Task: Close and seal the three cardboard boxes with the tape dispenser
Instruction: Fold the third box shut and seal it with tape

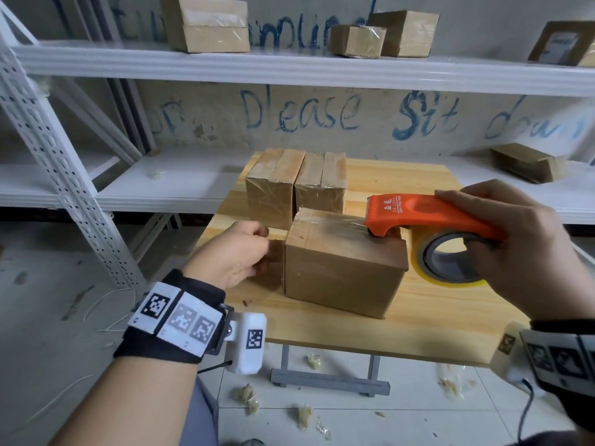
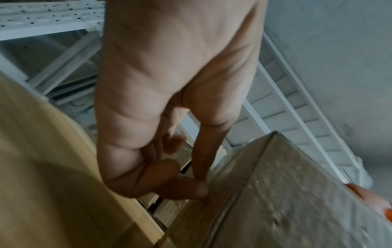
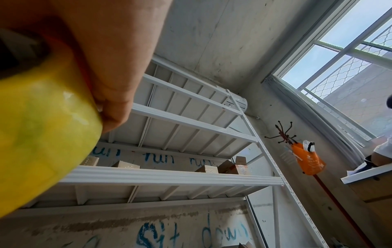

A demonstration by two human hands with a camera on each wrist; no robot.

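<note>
Left hand (image 2: pixel 169 83) reaching down from twelve o'clock, its curled fingers (image 2: pixel 180 186) touching the taped side of a cardboard box (image 2: pixel 286 193) that fills five o'clock. Wooden counter (image 2: pixel 42 159) at eight o'clock. White shelving (image 2: pixel 286 100) behind, toward two o'clock. Orange object (image 2: pixel 379 206), blurred, at four o'clock.

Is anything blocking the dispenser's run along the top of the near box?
Nothing visible does. The tape dispenser, gripped by the right hand, sits at the near box top's right end; the left hand touches its left side, below the top.
</note>
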